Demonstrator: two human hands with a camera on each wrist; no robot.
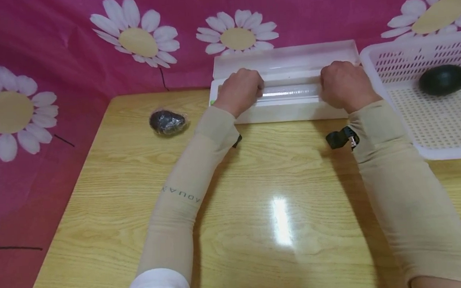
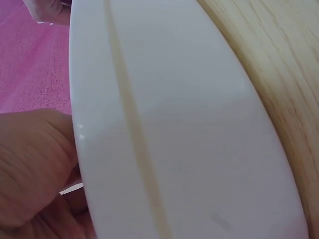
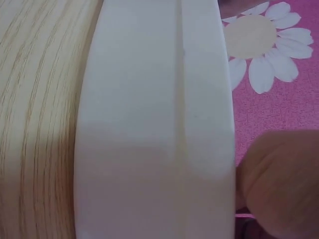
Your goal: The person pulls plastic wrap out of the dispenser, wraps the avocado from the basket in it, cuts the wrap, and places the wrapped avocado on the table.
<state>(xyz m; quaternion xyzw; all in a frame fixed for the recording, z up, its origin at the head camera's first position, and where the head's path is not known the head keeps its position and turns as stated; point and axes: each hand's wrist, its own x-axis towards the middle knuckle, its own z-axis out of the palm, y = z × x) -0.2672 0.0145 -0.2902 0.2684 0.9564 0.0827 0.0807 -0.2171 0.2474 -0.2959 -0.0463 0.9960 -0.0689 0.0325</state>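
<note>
A long white cling film box [image 1: 292, 112] stands at the back of the table with its lid [image 1: 288, 56] raised. Inside lies a clear roll of cling film [image 1: 290, 92]. My left hand [image 1: 243, 88] is curled over the roll's left part, and my right hand [image 1: 345, 84] is curled the same way over its right end. Both seem to pinch the film, though the fingertips are hidden. Each wrist view is mostly filled by the box's front wall [image 2: 189, 119], with curled fingers behind its upper edge. Left of the box sits a dark avocado-like fruit [image 1: 167, 122] wrapped in clear film.
A white plastic basket [image 1: 445, 152] stands close to the box on the right, holding a smooth dark oval fruit [image 1: 444, 80]. Behind the table hangs a pink cloth [image 1: 309, 11] with large white daisies. Wooden tabletop [image 1: 242, 213] extends in front of the box.
</note>
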